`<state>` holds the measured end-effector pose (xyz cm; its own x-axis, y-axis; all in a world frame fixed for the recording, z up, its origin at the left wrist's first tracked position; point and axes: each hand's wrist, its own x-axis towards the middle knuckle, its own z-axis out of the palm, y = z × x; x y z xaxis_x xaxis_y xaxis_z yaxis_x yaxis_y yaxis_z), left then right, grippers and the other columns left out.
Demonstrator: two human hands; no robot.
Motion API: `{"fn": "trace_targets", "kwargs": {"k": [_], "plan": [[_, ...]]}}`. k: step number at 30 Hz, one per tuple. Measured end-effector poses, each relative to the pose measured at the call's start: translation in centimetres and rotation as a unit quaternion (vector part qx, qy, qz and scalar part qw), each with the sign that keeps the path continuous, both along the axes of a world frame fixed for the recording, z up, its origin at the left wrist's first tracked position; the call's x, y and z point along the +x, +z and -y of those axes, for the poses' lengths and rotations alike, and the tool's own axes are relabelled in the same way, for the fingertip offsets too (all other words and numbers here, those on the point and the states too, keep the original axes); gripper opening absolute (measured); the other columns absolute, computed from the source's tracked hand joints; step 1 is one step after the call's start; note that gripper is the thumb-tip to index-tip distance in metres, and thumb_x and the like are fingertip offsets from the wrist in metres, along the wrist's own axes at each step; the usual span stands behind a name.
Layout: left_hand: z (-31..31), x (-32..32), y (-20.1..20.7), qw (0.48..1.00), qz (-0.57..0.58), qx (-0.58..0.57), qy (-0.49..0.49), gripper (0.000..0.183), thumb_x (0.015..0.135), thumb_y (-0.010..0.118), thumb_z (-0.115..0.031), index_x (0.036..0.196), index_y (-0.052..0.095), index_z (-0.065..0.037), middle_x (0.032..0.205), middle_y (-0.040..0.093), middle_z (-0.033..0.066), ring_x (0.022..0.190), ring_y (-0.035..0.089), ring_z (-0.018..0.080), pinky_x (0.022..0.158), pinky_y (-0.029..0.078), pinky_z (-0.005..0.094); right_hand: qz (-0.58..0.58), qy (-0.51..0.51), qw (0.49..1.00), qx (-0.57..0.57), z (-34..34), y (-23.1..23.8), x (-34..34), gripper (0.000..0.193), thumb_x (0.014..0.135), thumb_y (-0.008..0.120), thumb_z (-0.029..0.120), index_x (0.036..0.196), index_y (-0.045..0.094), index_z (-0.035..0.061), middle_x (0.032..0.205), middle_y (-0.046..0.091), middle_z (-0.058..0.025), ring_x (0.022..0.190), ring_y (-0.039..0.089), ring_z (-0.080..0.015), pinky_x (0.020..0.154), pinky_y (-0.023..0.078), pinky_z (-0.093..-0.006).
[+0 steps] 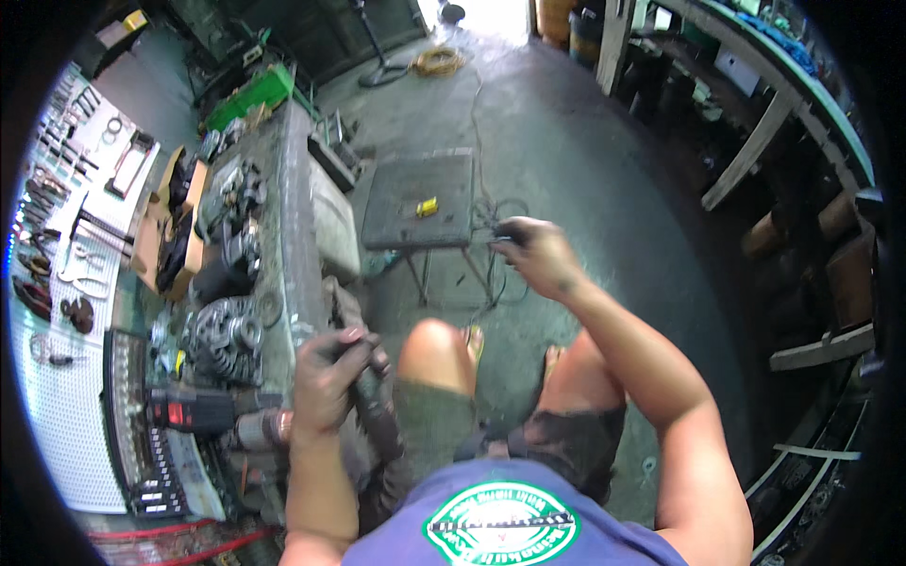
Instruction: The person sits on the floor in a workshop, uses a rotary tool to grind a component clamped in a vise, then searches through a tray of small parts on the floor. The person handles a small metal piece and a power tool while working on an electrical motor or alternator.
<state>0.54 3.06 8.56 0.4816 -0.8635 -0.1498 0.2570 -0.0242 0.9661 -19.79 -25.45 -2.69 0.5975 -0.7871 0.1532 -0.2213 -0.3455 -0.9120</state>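
My left hand is closed at the bench edge, its fingers pinched together beside a dark, worn metal part. What lies between those fingers is too small and blurred to name. Out over the floor, near the right edge of a dark square-topped stool, my right hand is closed around a small dark object. Its kind is hidden by the fingers. On the stool top lies a small yellow and dark item.
To the left runs a workbench with an alternator, a red-and-black power tool and an open cardboard box. Hand tools hang on a white pegboard. Cables lie by the stool; a wooden rack stands right.
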Motion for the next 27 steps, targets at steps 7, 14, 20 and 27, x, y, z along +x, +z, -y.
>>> {"fn": "trace_targets", "kwargs": {"k": [7, 14, 20, 27], "plan": [[1.0, 2.7, 1.8, 0.989, 0.044, -0.129, 0.06, 0.016, 0.101, 0.079, -0.013, 0.107, 0.067, -0.005, 0.091, 0.069, 0.0089, 0.079, 0.071, 0.0254, 0.065, 0.061, 0.0424, -0.171, -0.058, 0.974, -0.14, 11.2, -2.7, 18.0, 0.027, 0.101, 0.073, 0.033, 0.114, 0.083, 0.0121, 0.121, 0.077, -0.0186, 0.115, 0.073, -0.0404, 0.101, 0.058, -0.05], [-1.2, 1.0, 0.7, 0.946, 0.202, -0.097, 0.233, 0.006, 0.105, 0.068, -0.006, 0.105, 0.068, 0.0, 0.087, 0.071, 0.0111, 0.077, 0.07, 0.023, 0.072, 0.06, 0.0392, -0.154, -0.047, 0.971, -0.179, 8.2, -1.7, 17.5, 0.053, 0.098, 0.076, 0.039, 0.138, 0.073, 0.003, 0.131, 0.075, -0.0259, 0.124, 0.071, -0.0389, 0.106, 0.056, -0.0449], [0.0, -1.4, 2.8, 0.951, 0.062, -0.292, 0.077, 0.024, 0.108, 0.073, -0.02, 0.119, 0.071, 0.001, 0.098, 0.075, 0.0128, 0.089, 0.072, 0.0241, 0.083, 0.059, 0.038, 0.106, 0.391, 0.912, 0.058, -9.4, 6.0, 3.9, 0.077, 0.102, 0.073, 0.051, 0.156, 0.056, -0.0016, 0.146, 0.068, -0.0204, 0.136, 0.063, -0.0289, 0.116, 0.049, -0.0419], [0.1, -5.8, 6.1, 0.957, -0.032, -0.288, -0.026, 0.035, 0.11, 0.068, -0.031, 0.13, 0.07, -0.002, 0.115, 0.077, 0.0119, 0.105, 0.073, 0.0245, 0.093, 0.06, 0.0381, 0.151, 0.301, 0.932, 0.132, -20.1, 9.9, -3.0, 0.061, 0.101, 0.075, 0.027, 0.15, 0.05, 0.0003, 0.112, 0.069, -0.008, 0.086, 0.066, -0.0123, 0.072, 0.058, -0.0316]]}}
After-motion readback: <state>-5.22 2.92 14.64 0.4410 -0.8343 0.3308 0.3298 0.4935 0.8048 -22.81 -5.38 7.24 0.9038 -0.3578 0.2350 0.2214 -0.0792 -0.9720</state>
